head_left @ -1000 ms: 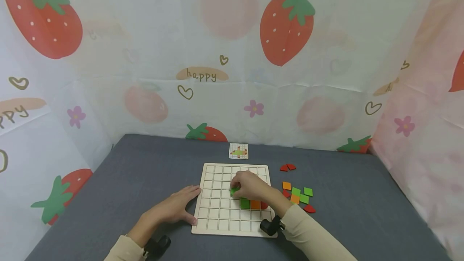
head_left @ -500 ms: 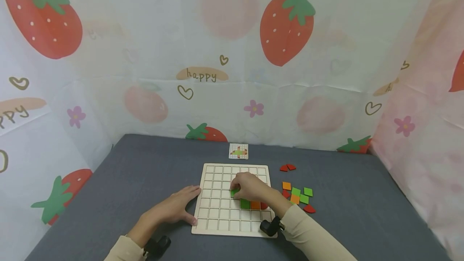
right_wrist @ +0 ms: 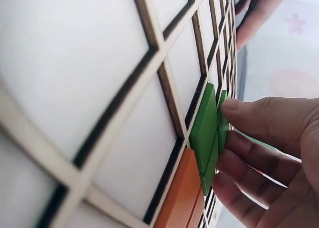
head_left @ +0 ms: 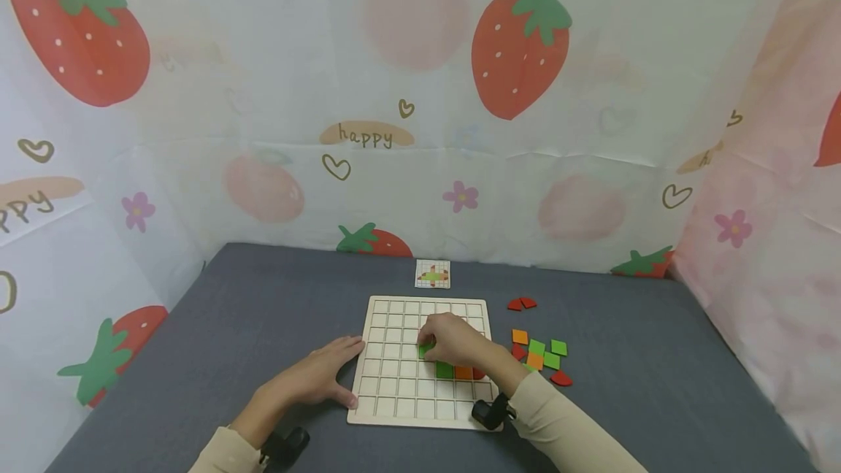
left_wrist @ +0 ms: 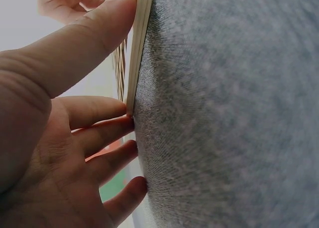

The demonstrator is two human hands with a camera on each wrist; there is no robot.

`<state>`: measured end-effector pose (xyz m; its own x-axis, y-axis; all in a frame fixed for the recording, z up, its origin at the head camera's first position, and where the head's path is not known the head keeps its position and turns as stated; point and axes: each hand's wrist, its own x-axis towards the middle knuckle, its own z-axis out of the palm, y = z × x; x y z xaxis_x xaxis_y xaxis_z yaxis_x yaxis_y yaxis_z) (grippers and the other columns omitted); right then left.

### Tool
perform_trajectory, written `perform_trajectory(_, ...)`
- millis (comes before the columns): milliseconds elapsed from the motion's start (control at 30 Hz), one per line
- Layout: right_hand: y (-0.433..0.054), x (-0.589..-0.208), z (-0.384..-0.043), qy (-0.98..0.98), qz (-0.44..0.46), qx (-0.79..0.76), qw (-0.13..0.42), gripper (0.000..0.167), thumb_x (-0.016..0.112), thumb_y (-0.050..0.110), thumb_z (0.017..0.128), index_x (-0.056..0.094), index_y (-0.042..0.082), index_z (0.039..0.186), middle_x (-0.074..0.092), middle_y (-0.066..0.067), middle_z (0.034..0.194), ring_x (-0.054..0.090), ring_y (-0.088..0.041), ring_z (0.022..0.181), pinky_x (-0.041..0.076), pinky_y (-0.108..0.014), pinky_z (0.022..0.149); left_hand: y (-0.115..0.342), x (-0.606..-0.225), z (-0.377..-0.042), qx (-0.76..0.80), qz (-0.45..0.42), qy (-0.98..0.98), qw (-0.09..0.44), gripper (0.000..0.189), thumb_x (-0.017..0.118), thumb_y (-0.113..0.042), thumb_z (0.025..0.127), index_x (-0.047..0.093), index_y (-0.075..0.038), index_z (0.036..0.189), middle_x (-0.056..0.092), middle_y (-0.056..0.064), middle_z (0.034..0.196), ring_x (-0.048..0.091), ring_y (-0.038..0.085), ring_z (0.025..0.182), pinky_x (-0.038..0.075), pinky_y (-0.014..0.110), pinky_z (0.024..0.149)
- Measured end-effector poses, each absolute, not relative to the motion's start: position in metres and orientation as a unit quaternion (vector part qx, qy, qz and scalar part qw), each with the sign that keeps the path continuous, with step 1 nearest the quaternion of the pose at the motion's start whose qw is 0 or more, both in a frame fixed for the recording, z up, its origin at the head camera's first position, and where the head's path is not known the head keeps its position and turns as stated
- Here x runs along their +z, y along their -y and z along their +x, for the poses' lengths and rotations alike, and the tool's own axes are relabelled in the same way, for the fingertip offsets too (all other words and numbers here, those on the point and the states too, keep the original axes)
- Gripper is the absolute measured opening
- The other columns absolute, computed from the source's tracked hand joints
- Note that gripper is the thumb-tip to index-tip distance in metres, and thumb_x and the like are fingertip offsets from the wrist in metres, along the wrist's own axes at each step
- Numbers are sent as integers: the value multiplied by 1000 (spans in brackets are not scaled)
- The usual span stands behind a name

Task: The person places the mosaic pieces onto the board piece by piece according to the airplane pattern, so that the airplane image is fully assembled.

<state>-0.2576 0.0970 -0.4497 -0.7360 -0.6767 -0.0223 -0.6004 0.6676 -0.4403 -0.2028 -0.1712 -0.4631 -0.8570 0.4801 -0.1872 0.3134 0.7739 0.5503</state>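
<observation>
A pale wooden grid board lies flat on the dark grey cloth. My left hand rests at its left side, fingers spread, with thumb and fingertips touching the board's edge. Over the middle of the board, my right hand pinches a green square tile between thumb and fingers, right at the grid. Beside it, in the row nearer me, are a green tile, an orange tile and a red piece partly hidden by the right wrist.
Right of the board lie loose green tiles, orange tiles and red curved pieces. Two more red pieces sit farther back. A small pattern card lies behind the board. A strawberry-print curtain surrounds the table.
The right hand has moved very slightly toward the near side, with the green tile at its fingertips. The left hand stays in place on the board's edge.
</observation>
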Motion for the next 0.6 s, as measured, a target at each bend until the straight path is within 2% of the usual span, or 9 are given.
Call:
perform_trajectory(400,-98,-449,-257,-910,-342,-212,99,13,72,7,84,76,8,97,65,-1,93,58,-12,81,50,-23,71,170,-461,-203,261,212,-928,161,96,86,-31,68,40,5,145,38,22,153,29,43,144,27,64,111)
perform_trajectory(600,-106,-443,-256,-907,-328,-246,101,18,69,8,85,75,7,102,66,-2,97,60,-16,88,52,-29,76,170,-462,-204,255,206,-930,165,97,85,-32,69,40,3,146,36,21,154,28,42,145,26,63,113)
